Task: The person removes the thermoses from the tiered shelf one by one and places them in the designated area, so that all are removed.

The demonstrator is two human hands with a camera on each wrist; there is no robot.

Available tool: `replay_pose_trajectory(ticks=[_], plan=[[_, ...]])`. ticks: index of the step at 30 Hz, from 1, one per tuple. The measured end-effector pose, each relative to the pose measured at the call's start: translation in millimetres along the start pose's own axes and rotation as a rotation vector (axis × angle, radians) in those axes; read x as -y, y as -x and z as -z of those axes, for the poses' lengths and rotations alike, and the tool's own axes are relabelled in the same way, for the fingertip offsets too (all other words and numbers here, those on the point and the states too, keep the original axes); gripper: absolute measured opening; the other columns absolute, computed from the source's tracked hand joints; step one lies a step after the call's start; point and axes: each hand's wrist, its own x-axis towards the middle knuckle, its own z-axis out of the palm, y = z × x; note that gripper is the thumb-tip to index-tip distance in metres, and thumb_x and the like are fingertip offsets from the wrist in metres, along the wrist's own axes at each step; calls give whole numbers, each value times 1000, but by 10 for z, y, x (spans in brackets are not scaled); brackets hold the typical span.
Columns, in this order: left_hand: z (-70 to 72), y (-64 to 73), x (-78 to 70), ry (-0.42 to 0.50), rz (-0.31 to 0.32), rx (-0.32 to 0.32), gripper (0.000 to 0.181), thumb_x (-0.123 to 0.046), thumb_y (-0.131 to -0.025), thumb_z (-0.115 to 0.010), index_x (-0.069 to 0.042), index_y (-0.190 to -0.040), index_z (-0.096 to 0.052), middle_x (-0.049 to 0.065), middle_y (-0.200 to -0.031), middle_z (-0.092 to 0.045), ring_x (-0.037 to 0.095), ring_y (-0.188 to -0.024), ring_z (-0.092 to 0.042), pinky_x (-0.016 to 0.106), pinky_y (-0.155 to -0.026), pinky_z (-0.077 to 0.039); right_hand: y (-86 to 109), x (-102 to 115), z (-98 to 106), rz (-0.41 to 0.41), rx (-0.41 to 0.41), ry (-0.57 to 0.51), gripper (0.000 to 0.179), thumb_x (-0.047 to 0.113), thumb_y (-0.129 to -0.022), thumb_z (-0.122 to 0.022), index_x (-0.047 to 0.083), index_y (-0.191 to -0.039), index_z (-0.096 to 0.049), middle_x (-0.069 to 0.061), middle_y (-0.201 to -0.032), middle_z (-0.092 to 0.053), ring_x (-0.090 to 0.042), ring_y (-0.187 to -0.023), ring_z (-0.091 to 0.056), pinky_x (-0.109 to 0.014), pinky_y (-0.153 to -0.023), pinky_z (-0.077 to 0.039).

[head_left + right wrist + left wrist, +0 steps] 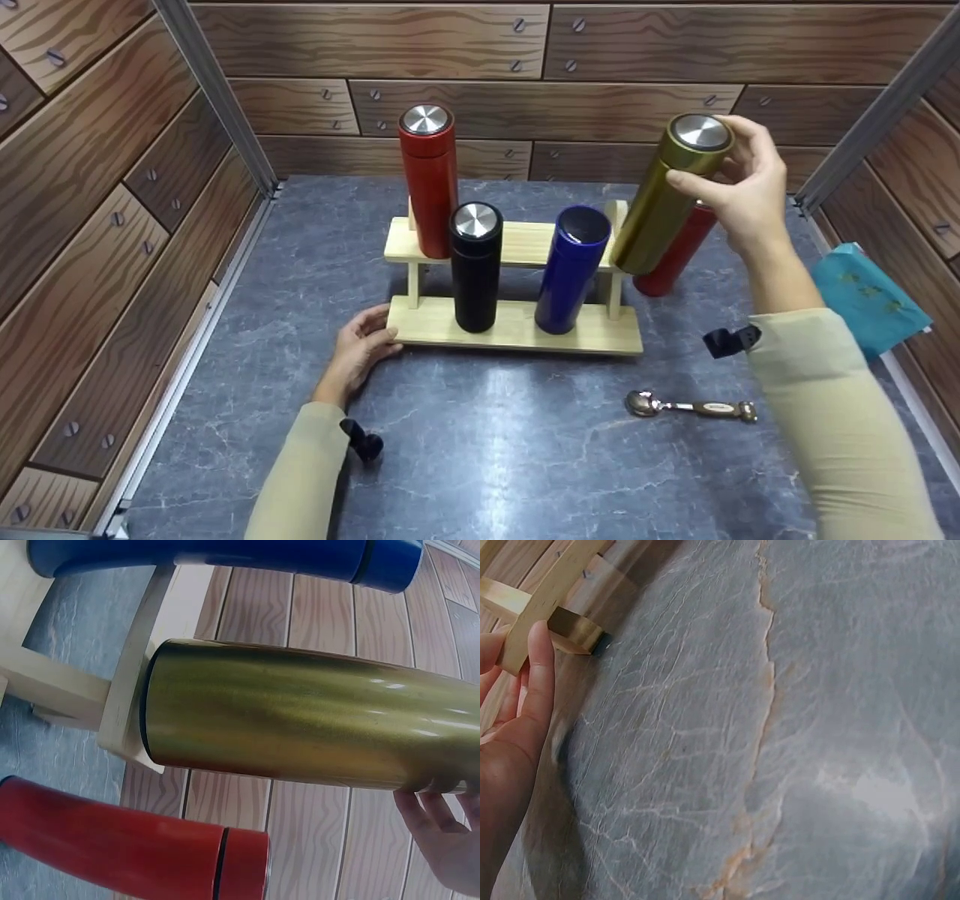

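My right hand [754, 191] grips a gold thermos bottle [651, 214] near its silver lid. In the right wrist view, the base of the gold bottle [300, 716] is right at the right end of the upper shelf of a two-tier wooden rack [516, 324]. The left hand [354, 354] holds the left end of the rack's lower shelf between thumb and fingers. A red thermos bottle [431, 187] stands on the upper shelf's left part. On the lower tier are a black thermos bottle [476, 281] and a blue thermos bottle [571, 281].
A second red bottle [679, 255] stands on the grey marbled table just right of the rack, partly hidden by the gold one. Nearer me lies a metal scoop [694, 406] with a dark handle. A teal packet [870, 300] lies by the right wall. Wood-patterned walls [375, 41] enclose the table.
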Motion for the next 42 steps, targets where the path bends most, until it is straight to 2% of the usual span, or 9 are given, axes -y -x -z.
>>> replay_pose_trajectory(ticks=[11, 20, 37, 42], plan=[[-2, -9, 14, 19, -8, 2, 53, 7, -80, -66, -1, -129, -49, 20, -120, -51, 25, -87, -61, 35, -70, -57, 99, 81, 220, 18, -58, -42, 68, -20, -57, -78, 2, -117, -56, -15, -109, -62, -24, -90, -58, -26, -75, -48], [6, -9, 8, 20, -14, 3, 52, 7, -80, -66, -1, -129, -49, 20, -120, -51, 25, -87, -61, 36, -70, -57, 192, 84, 451, 8, -108, -12, 67, -19, -58, -78, 2, -118, -56, -16, -111, -61, -25, -92, -57, -26, -73, -50], [14, -21, 8, 13, 6, 4, 54, 6, -80, -67, -2, -130, -48, 19, -124, -49, 26, -91, -60, 36, -72, -57, 372, -147, 892, -63, -212, 79, 69, -17, -58, -79, 5, -118, -55, -11, -111, -61, -20, -91, -57, -21, -73, -49], [21, -28, 19, 27, 4, 2, 53, 7, -80, -67, -2, -129, -49, 19, -123, -50, 27, -91, -60, 36, -71, -57, 388, -271, 989, -70, -271, 131, 69, -16, -57, -81, 6, -118, -56, -9, -109, -62, -18, -90, -56, -21, -73, -46]])
